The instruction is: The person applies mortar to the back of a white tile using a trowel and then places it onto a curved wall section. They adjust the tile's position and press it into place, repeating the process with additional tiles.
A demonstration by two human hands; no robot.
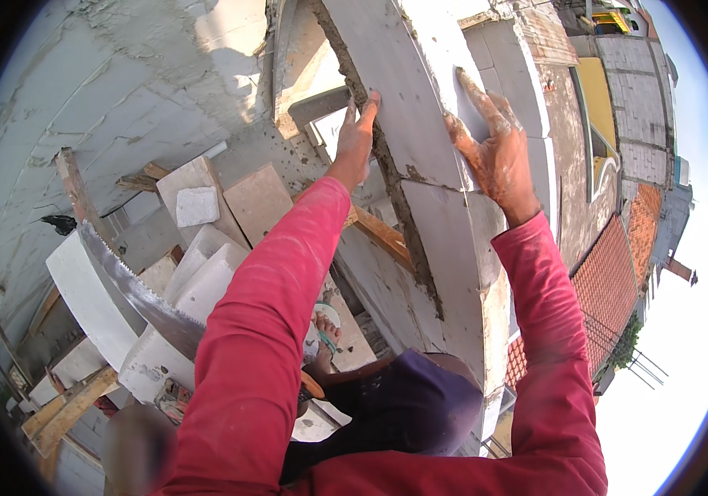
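Observation:
My left hand [356, 142] is at the edge of a pale grey-white lightweight concrete block [399, 91] in the wall, beside its mortar joint. Its fingers point up, stretched out, with the fingertips by the block's edge. On the block's other side, my right hand [498, 153], dusted with mortar, lies with fingers spread against the bright narrow face. Below it, another block [445, 223] meets the first at a thin seam. A line of rough grey mortar [408, 219] runs along the lower edge of both blocks. Neither hand is wrapped around anything.
A hand saw [135, 285] leans over loose white blocks [90, 293] at the left. Timber pieces [69, 409] and a plank [383, 236] lie around. My sandalled foot [327, 331] is below. Tiled roofs [610, 285] stand beyond the wall on the right.

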